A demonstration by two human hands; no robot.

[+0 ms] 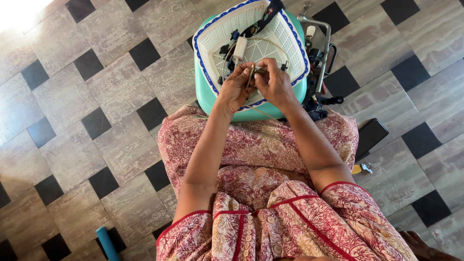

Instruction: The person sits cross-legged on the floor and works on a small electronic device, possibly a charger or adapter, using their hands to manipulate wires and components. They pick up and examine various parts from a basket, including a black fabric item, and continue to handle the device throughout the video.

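Note:
My left hand [235,87] and my right hand [276,84] meet over a white perforated tray with a blue rim [212,36]. Together they pinch a small, thin brass-coloured metal piece [252,73] between the fingertips. The tray rests on a teal basin [203,89] and holds a white adapter-like block [239,48], thin cable and several small dark parts. A dark patterned strap [263,19] lies across the tray's far rim. My lap in red floral cloth sits just below the basin.
A metal frame with dark parts [319,48] stands right of the basin. A black phone [370,135] lies on the tiled floor at my right, with a small metal and yellow item [361,168] beside it. A blue tube end [106,243] shows lower left.

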